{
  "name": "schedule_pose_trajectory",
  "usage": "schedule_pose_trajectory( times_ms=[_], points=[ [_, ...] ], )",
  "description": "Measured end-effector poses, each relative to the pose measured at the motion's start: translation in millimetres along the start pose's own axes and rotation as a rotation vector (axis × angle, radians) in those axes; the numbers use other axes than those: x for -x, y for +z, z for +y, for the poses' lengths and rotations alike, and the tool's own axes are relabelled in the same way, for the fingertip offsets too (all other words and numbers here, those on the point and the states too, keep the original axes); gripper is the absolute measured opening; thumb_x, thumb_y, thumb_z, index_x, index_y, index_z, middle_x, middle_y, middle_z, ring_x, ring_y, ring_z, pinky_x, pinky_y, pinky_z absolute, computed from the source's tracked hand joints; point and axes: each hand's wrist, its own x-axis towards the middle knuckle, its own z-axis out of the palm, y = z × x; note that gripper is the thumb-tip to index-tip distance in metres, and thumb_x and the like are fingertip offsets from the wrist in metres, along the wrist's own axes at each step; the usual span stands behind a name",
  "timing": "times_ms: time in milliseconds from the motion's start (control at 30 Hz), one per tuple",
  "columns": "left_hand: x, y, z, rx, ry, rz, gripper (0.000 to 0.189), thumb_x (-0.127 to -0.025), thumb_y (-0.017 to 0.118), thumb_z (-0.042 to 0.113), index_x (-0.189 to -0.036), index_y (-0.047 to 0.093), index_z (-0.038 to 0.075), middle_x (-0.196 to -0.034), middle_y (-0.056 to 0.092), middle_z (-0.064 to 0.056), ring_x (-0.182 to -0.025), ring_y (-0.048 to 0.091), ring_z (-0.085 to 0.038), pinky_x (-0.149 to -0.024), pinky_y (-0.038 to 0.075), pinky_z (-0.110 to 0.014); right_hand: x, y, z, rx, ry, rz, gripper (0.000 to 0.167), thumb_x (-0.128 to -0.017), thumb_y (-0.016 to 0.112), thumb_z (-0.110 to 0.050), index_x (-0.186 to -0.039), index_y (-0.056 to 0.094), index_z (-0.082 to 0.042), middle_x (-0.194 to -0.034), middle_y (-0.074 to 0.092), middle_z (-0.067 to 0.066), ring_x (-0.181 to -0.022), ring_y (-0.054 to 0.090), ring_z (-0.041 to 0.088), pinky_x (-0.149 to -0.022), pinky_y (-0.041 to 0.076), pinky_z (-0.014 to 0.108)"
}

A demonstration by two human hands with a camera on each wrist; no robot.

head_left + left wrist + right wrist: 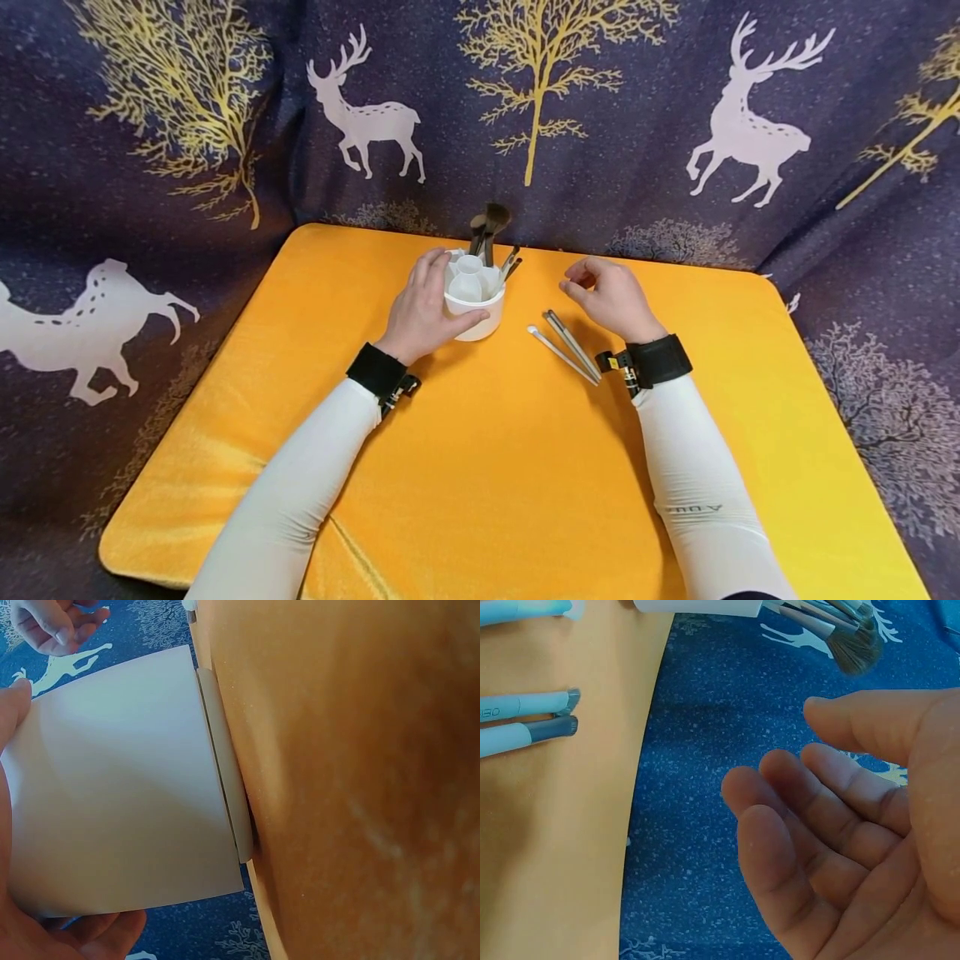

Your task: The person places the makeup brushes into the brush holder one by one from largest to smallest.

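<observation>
on the counter [450,467] we see three loose brushes [575,346]; just beyond, the right hand [611,296], fingers loosely curled. left of it, the left hand's [426,304] fingers grip the white cup [472,322] holding more brushes [496,220].

White round compartmented brush holder [476,323]: upright on desk [450,467], far centre, in the left hand's [423,310] grip. Dark-bristled makeup brushes [497,218] stand heads-up at its far side; slimmer brushes [513,262] lean right. Nearer, rightward, three loose brushes lie flat, heads far-left: one pale-tipped brush [558,351], two dark-tipped brushes [574,344].
</observation>
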Motion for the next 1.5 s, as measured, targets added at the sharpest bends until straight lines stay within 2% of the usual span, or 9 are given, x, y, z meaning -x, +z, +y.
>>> schedule_pose_trajectory(
  times_ms=[433, 867, 1300, 1500],
  points=[
    [0.8, -0.3, -0.5, -0.002, 0.009, 0.003, 0.113, -0.086, 0.090, 0.065, -0.164, 0.041, 0.001, -0.166, 0.039, -0.023, -0.143, 0.050, -0.038, -0.100, 0.062, -0.053, -0.9, -1, 2, 0.023, 0.071, -0.093, 0.024, -0.107, 0.077, -0.027, -0.119, 0.077, -0.006, -0.104, 0.077, 0.012, -0.092, 0.067, 0.030, -0.084, 0.053, 0.048],
    [0.2, 0.0, 0.5, 0.008, 0.004, 0.002, 0.112, -0.086, 0.091, 0.063, -0.165, 0.040, 0.002, -0.166, 0.039, -0.023, -0.141, 0.051, -0.039, -0.099, 0.062, -0.055, -1.9, 3, 8, 0.051, 0.076, -0.122, 0.024, -0.105, 0.079, -0.026, -0.118, 0.078, -0.006, -0.102, 0.077, 0.011, -0.087, 0.067, 0.029, -0.081, 0.052, 0.046],
    [-0.7, 0.5, 1.2, 0.012, -0.012, 0.003, 0.113, -0.086, 0.090, 0.065, -0.165, 0.040, 0.002, -0.166, 0.039, -0.023, -0.140, 0.052, -0.039, -0.093, 0.063, -0.056, -4.3, 7, 16, 0.059, 0.076, -0.234, 0.024, -0.108, 0.076, -0.026, -0.117, 0.078, -0.005, -0.101, 0.076, 0.011, -0.084, 0.065, 0.028, -0.079, 0.051, 0.045],
    [-0.8, 0.5, 2.6, 0.007, -0.015, 0.005, 0.113, -0.085, 0.090, 0.065, -0.165, 0.040, 0.002, -0.166, 0.039, -0.023, -0.139, 0.053, -0.039, -0.091, 0.064, -0.056, -6.3, 12, 21, 0.101, 0.063, -0.268, 0.020, -0.107, 0.077, -0.024, -0.116, 0.078, -0.006, -0.101, 0.075, 0.010, -0.084, 0.063, 0.028, -0.081, 0.050, 0.045]
  ],
)
